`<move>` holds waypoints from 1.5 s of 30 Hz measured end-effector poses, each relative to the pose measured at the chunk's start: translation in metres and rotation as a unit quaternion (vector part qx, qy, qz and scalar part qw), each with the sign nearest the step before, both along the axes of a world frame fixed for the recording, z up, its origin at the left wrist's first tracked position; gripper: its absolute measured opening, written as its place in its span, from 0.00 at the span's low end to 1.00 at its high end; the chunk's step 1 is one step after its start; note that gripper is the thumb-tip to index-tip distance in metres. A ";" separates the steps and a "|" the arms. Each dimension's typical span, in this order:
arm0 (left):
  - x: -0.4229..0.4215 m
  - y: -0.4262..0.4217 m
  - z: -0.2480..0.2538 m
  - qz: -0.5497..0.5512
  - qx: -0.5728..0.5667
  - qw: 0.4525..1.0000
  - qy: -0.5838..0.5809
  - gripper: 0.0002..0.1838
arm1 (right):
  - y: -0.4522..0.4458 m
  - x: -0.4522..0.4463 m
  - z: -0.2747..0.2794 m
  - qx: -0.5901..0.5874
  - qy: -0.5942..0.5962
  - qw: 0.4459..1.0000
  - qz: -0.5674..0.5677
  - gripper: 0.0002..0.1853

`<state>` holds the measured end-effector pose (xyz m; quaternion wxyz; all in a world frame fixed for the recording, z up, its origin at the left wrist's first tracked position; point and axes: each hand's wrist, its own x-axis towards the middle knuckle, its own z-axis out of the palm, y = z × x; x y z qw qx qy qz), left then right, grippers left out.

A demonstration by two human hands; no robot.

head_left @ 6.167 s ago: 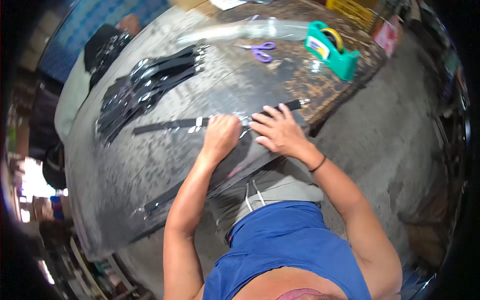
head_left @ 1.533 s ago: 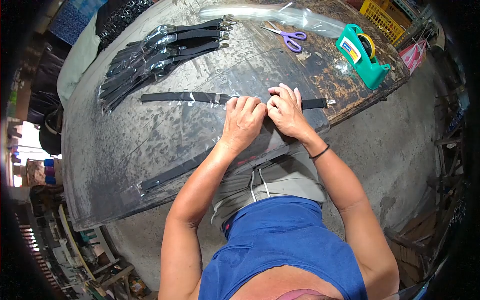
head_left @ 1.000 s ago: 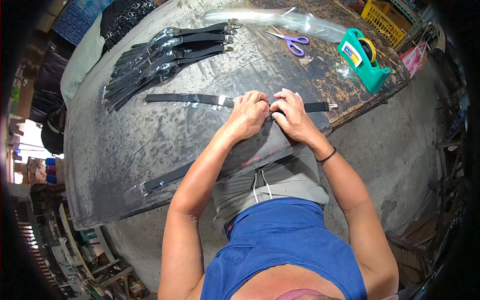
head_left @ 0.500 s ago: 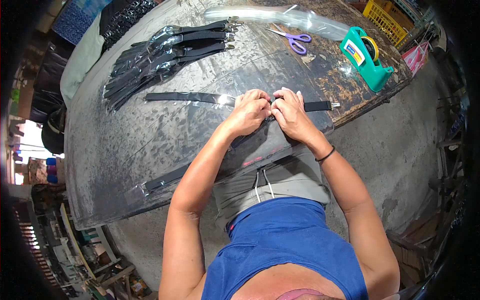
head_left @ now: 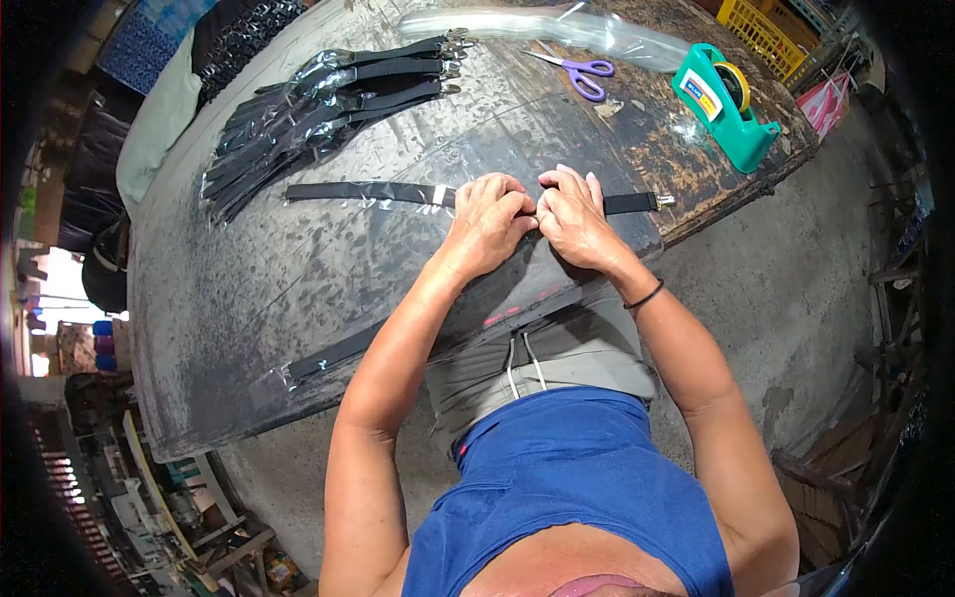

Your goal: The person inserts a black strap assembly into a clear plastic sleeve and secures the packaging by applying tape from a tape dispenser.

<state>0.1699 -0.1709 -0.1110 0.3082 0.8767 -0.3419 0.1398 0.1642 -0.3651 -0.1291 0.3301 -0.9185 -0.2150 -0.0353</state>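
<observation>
A black elastic strap (head_left: 398, 192) lies crosswise on the table, its left stretch inside a clear plastic sleeve. A metal clip (head_left: 666, 200) shows at its right end. My left hand (head_left: 487, 221) is closed on the middle of this strap, fingers curled down. Right beside it, my right hand (head_left: 574, 221) pinches the strap too, with the clip end sticking out past it. The bit between my fingertips is mostly hidden. Nearer the table's front edge, partly behind my left forearm, lies another black strap (head_left: 338, 354) with clear plastic at its end.
A pile of bagged black straps (head_left: 298, 119) with metal clips lies at the back left. Purple-handled scissors (head_left: 587, 78), clear plastic sleeves (head_left: 557, 32) and a green tape dispenser (head_left: 726, 114) are along the back right. The worn table (head_left: 229, 328) ends close to my waist.
My fingers have shifted slightly, with the left fingertips curling lower over the strap. Both hands stay at the same spot. The view has moved a little.
</observation>
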 end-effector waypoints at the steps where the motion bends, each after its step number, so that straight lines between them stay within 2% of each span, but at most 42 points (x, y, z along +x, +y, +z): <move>1: -0.001 0.000 0.002 0.007 0.005 1.000 -0.006 0.07 | 0.000 0.000 0.001 0.002 0.006 1.000 -0.003 0.09; 5: -0.003 -0.004 0.004 0.012 0.047 0.999 -0.021 0.07 | 0.000 0.002 -0.004 0.008 -0.007 1.000 -0.007 0.09; 12: 0.003 -0.003 -0.001 0.017 0.037 0.994 0.099 0.04 | -0.008 0.000 0.000 0.129 -0.019 0.991 0.001 0.09; 16: 0.006 -0.003 0.000 0.015 0.035 0.989 0.146 0.05 | -0.009 -0.004 0.003 0.099 -0.031 0.994 0.015 0.08; 18: 0.008 -0.004 0.000 0.016 0.038 0.988 0.152 0.06 | -0.005 -0.005 0.008 0.054 -0.023 0.998 0.012 0.06; 26: 0.004 -0.004 0.001 0.019 0.046 0.986 0.157 0.06 | 0.002 -0.002 -0.004 0.015 -0.041 0.999 -0.007 0.09; 28: -0.004 -0.005 0.001 0.048 0.026 0.997 0.049 0.07 | 0.004 -0.001 -0.003 0.009 -0.040 0.999 -0.014 0.10; 29: -0.008 -0.006 0.003 0.048 0.027 0.997 0.049 0.07 | 0.005 0.000 -0.001 -0.003 -0.030 0.999 -0.020 0.11; 31: -0.016 -0.006 0.011 0.057 0.090 0.984 -0.141 0.08 | 0.007 0.001 -0.001 -0.014 -0.019 0.999 -0.027 0.12; 32: -0.017 -0.007 0.007 0.063 0.128 0.973 -0.180 0.08 | 0.008 0.002 -0.003 -0.008 -0.015 0.999 -0.037 0.12; 40: -0.015 -0.009 0.001 0.054 0.181 0.965 -0.179 0.11 | 0.006 0.003 0.008 -0.025 0.039 0.998 -0.032 0.12; 45: -0.010 -0.011 0.003 0.021 0.167 0.973 -0.157 0.12 | -0.004 0.004 0.000 0.013 0.015 1.000 -0.017 0.12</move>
